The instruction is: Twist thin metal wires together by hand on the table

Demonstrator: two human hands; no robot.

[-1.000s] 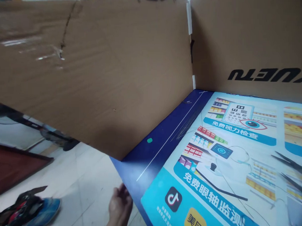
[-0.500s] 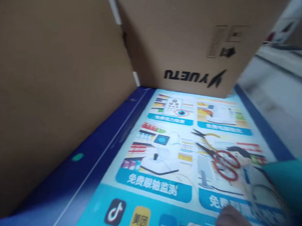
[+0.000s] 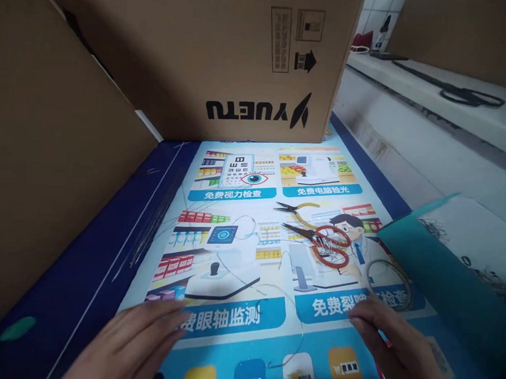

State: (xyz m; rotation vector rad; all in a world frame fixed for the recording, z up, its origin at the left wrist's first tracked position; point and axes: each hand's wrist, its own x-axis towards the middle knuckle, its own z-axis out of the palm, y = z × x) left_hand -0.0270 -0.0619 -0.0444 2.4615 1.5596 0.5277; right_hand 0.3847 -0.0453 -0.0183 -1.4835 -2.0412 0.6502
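My left hand (image 3: 133, 340) is low on the left, fingers stretched out over the printed poster sheet (image 3: 277, 210), with nothing visible in them. My right hand (image 3: 401, 347) is at lower right with thumb and forefinger tips together; anything between them is too fine to see. Just above it lies a coil of thin wire (image 3: 369, 273). Scissors with red handles (image 3: 331, 264) lie on the sheet, thin metal pieces within their loops. Beyond them rest yellow-handled pliers (image 3: 304, 214). Between my hands, a fine curved wire (image 3: 301, 320) lies loose.
A large cardboard box (image 3: 250, 55) stands at the back, with another cardboard panel (image 3: 48, 164) along the left. At right is a teal-edged open box (image 3: 426, 258) with dark wiry bits. Black scissors (image 3: 470, 97) lie on a white ledge (image 3: 417, 85).
The view has swung right and steadied, bringing the ledge and teal-edged box into sight. My left hand has come into view, and more of my right hand shows.
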